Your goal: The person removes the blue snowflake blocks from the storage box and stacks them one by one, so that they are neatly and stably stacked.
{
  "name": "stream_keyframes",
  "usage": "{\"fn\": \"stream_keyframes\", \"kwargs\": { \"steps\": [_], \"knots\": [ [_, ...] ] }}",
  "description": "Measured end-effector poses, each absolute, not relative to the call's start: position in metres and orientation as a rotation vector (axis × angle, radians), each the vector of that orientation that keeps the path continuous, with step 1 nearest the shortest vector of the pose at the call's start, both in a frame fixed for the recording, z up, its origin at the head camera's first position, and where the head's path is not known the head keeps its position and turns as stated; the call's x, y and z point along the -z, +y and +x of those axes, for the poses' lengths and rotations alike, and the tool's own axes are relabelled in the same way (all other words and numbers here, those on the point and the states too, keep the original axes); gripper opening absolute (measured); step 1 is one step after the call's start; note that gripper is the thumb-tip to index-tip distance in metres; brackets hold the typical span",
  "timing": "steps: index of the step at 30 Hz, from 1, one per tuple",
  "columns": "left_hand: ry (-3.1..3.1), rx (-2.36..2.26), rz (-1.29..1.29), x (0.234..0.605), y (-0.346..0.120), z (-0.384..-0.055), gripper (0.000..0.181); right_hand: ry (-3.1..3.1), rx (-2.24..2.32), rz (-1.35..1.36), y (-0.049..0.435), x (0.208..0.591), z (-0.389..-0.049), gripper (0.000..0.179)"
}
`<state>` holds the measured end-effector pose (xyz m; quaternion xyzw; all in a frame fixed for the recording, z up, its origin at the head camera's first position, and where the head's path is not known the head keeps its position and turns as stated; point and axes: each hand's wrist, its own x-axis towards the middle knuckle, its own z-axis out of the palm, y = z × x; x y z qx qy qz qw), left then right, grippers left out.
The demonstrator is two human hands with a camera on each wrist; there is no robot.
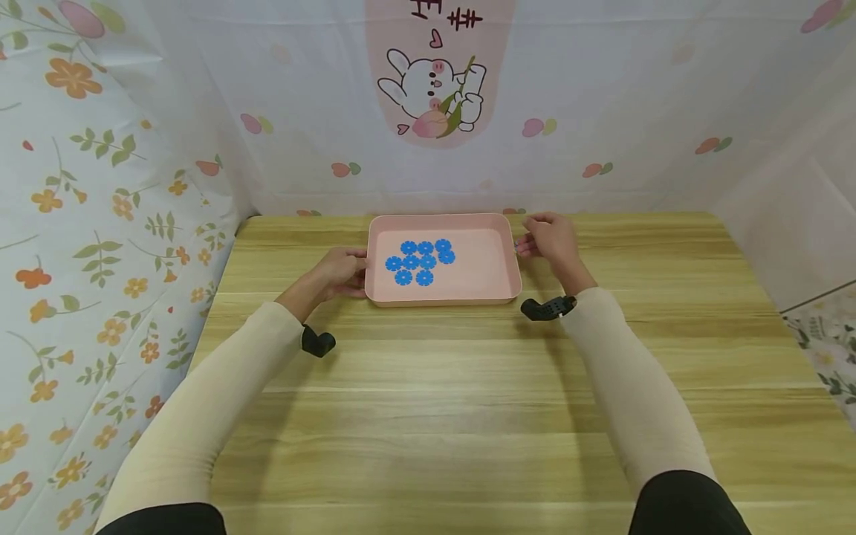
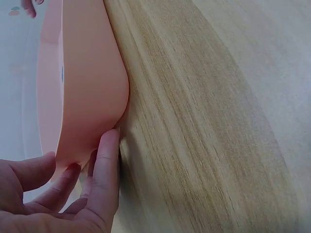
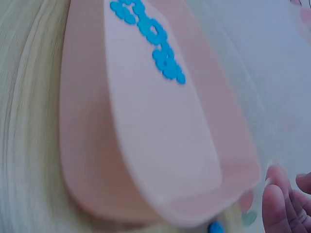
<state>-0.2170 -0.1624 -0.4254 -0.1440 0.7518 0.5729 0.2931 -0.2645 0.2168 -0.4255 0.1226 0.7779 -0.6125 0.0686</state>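
A shallow pink tray (image 1: 468,282) lies on the table, with several flat blue flower-shaped pieces (image 1: 411,262) grouped in its left half. At the tray's left end, my left hand (image 1: 339,271) grips the wall. In the left wrist view its thumb (image 2: 41,170) is at the rim and the fingers (image 2: 104,162) press the outside, one low by the bottom edge. My right hand (image 1: 550,239) is just off the tray's right end, fingers loosely bent and holding nothing visible. One small blue piece (image 3: 215,227) shows outside the tray, below its end wall, in the right wrist view.
The wood-grain table (image 1: 428,401) extends in front of the tray and to both sides. A printed white cloth (image 1: 307,111) hangs right behind the tray, and a floral cloth (image 1: 100,245) stands along the left.
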Motion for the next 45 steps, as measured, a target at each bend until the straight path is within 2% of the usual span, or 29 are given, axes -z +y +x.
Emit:
{"fn": "stream_keyframes", "kwargs": {
  "steps": [14,30,45],
  "knots": [
    [2.012,-1.512,-0.363,0.420,-0.164,-0.216,0.046,2.355,1.649,0.150,0.167,0.413,-0.264,0.038],
    [2.019,-1.512,-0.382,0.422,-0.162,-0.216,0.044,2.300,1.638,-0.037,0.139,0.443,-0.269,0.031],
    [2.021,-1.526,-0.360,0.424,-0.163,-0.215,0.044,2.295,1.492,-0.022,0.126,0.457,-0.261,0.028]
  ]
}}
